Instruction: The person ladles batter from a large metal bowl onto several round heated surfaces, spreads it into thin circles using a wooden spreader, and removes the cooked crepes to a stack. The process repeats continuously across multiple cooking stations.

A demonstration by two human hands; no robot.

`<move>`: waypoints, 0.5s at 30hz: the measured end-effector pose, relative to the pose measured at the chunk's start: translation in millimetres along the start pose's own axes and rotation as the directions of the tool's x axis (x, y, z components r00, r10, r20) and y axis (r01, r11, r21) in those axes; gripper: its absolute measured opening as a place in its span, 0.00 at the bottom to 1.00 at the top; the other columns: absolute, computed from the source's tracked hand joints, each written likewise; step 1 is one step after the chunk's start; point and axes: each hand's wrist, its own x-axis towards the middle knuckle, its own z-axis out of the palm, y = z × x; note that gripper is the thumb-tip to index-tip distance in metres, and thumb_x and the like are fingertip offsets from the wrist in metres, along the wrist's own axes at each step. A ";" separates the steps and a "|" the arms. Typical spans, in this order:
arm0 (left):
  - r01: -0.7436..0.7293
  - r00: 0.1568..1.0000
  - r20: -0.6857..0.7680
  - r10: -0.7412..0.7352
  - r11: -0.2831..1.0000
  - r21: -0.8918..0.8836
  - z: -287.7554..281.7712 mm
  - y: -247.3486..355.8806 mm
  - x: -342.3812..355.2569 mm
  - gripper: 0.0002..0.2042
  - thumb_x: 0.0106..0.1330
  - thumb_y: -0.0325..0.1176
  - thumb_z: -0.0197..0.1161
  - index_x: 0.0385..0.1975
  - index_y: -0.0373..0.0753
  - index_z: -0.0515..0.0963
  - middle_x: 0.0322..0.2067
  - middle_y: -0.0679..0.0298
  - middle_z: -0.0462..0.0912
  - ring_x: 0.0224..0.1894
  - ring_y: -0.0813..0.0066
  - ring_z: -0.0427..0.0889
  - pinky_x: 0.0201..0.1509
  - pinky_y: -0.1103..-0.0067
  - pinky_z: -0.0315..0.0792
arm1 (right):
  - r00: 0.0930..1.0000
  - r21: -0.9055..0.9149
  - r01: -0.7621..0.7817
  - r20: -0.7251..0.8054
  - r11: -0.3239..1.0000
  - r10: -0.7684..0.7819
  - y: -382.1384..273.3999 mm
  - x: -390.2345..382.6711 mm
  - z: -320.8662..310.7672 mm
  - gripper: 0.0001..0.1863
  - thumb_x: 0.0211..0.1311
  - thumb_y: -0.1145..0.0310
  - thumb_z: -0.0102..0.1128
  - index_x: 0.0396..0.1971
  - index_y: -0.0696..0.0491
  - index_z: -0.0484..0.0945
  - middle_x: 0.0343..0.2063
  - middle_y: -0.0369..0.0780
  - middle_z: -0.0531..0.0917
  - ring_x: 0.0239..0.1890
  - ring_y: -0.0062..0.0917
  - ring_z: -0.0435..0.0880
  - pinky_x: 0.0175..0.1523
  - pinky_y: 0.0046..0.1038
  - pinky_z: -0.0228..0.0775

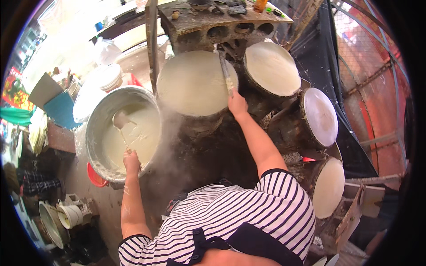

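My left hand [132, 162] is closed round the handle of a ladle [126, 123], whose round cup sits in the pale batter. That batter [140, 146] fills the lower part of a large metal pot [94, 146] at my left. Ahead of me, my right hand [238, 103] grips the near end of a long, flat wooden spatula [224, 66]. The spatula lies over the right part of a big round griddle [191, 84], whose top is covered by a smooth, cream-coloured layer. Faint steam drifts between pot and griddle.
More round griddles stand along my right: one at the far right [271, 68], a whitish one [320, 117] and a nearer one [329, 188]. Behind the main griddle is a soot-dark ledge [230, 22] with holes. A wooden post [152, 44] rises beside it. White tubs [70, 216] stand at lower left.
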 end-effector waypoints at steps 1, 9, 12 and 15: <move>-0.130 0.984 -0.098 0.151 0.973 0.188 1.6 -22.0 10.5 0.11 0.61 0.34 0.53 0.39 0.35 0.70 0.20 0.56 0.75 0.18 0.63 0.76 0.20 0.72 0.70 | 1.000 0.057 -0.001 -0.028 0.998 0.002 3.7 -12.0 10.4 0.25 0.58 0.60 0.47 0.57 0.42 0.65 0.32 0.51 0.80 0.37 0.48 0.79 0.43 0.46 0.69; -0.191 0.806 -0.287 0.518 0.685 0.703 -26.7 -46.3 8.1 0.18 0.64 0.38 0.52 0.47 0.31 0.69 0.35 0.46 0.78 0.32 0.51 0.79 0.36 0.66 0.74 | 0.992 0.059 -0.049 -0.116 0.997 0.055 2.8 -86.9 -14.0 0.25 0.57 0.59 0.51 0.57 0.44 0.64 0.27 0.49 0.81 0.32 0.47 0.79 0.36 0.47 0.70; -0.478 0.703 -0.354 0.617 0.778 0.406 -30.1 -50.2 9.7 0.17 0.64 0.38 0.52 0.43 0.30 0.69 0.27 0.52 0.78 0.24 0.58 0.78 0.29 0.69 0.73 | 0.994 0.283 0.092 -0.079 0.955 -0.073 -53.1 -114.5 -18.5 0.20 0.57 0.60 0.49 0.50 0.48 0.69 0.27 0.53 0.79 0.31 0.50 0.77 0.36 0.46 0.69; 0.005 0.991 -0.118 -0.063 0.899 -0.439 -18.5 -4.3 -15.8 0.16 0.64 0.43 0.54 0.35 0.33 0.69 0.15 0.64 0.69 0.11 0.78 0.65 0.11 0.82 0.58 | 0.880 0.537 0.459 -0.167 0.708 -0.444 -109.0 -160.2 38.1 0.25 0.57 0.58 0.51 0.54 0.51 0.68 0.32 0.53 0.79 0.34 0.48 0.79 0.40 0.41 0.71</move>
